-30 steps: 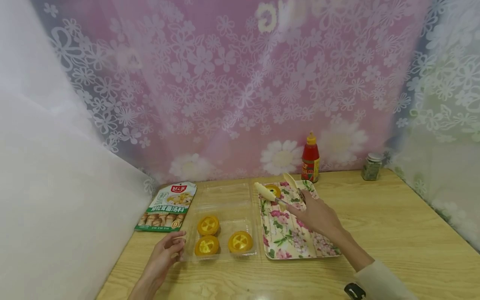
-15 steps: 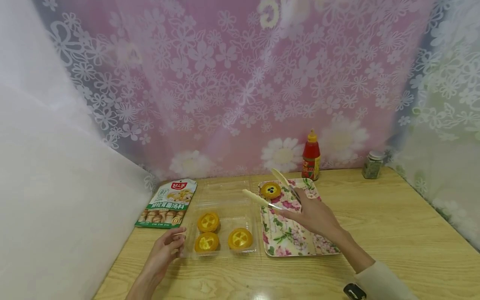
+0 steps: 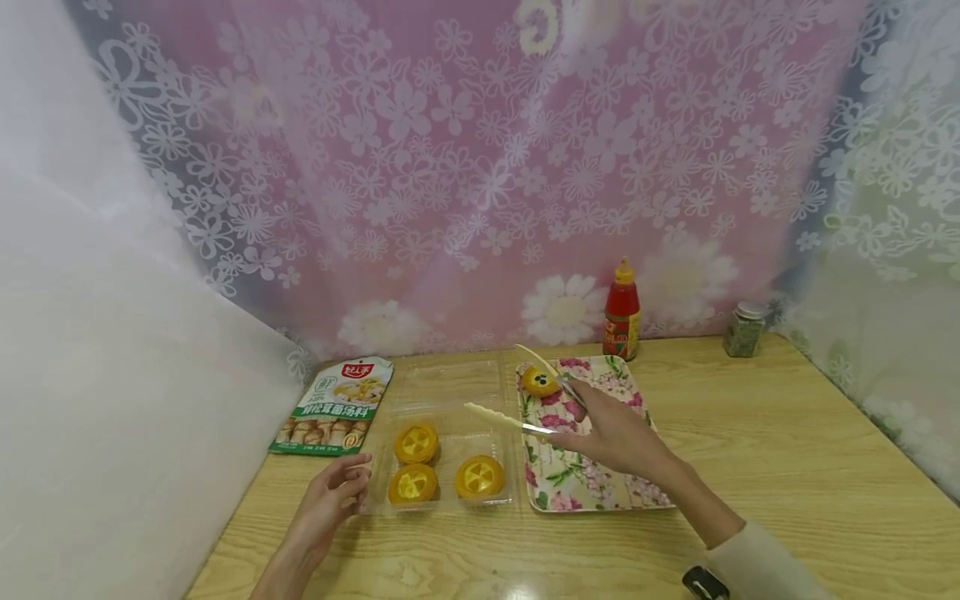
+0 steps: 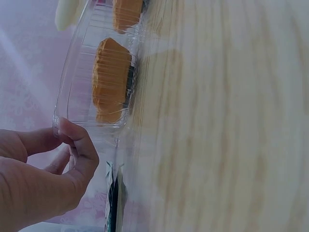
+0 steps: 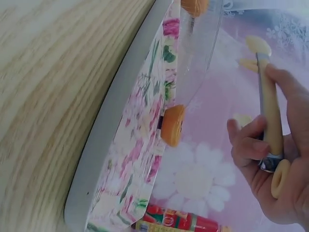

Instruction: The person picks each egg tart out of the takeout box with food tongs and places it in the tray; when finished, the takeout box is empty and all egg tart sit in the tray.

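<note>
My left hand (image 3: pixel 322 508) pinches the left rim of a clear plastic box (image 4: pixel 72 92) between thumb and fingers. Three egg tarts (image 3: pixel 481 477) with yellow segmented tops sit in the box, and its lid (image 3: pixel 450 385) lies folded back. In my right hand (image 3: pixel 618 429) is a pair of tongs (image 5: pixel 270 111) with cream tips, spread apart with nothing between them. The tongs reach over the left part of a floral tray (image 3: pixel 592 483). One egg tart (image 3: pixel 537 382) with dark dots on top rests at the tray's far left corner, partly behind a tong arm.
A green and white food pouch (image 3: pixel 333 408) lies left of the box. A red sauce bottle (image 3: pixel 622 312) stands behind the tray, and a small glass jar (image 3: pixel 745 331) stands at the back right. A floral curtain (image 3: pixel 480 208) hangs behind the wooden table (image 3: pixel 787 467).
My right hand has moved the tongs left and nearer, away from the dotted tart and toward the box. The tips stay spread. My left hand keeps its place at the box rim.
</note>
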A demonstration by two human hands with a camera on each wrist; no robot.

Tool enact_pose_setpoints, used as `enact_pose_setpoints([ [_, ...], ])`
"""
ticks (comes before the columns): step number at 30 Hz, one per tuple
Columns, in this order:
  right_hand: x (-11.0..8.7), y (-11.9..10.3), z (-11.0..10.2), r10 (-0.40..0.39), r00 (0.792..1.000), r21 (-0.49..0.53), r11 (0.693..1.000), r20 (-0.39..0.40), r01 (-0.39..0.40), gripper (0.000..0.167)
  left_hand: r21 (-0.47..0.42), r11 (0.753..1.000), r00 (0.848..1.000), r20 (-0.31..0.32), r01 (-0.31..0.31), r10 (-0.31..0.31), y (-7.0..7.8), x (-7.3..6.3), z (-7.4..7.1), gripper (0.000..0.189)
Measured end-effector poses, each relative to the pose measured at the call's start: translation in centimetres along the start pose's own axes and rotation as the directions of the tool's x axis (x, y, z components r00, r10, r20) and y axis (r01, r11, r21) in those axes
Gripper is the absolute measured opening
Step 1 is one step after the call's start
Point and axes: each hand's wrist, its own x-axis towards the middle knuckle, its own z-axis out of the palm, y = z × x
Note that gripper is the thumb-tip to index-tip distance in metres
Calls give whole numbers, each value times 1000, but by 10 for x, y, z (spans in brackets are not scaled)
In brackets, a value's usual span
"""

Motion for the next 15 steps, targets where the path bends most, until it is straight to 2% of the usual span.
enact_pose_setpoints([
  [5,5,-9,7,-34,999,35,999,28,33,98,-1,1000,1000,0,-3,3,1,0,-1,41],
  [9,6,-18,14,-30,996,18,999,81,29,102,-3,1000,1000,-6,2,-2,1,0,-1,41],
  [15,4,-30,21,-34,983,30,999,183,29,94,-10,1000,1000,0,-3,3,0,0,0,41],
])
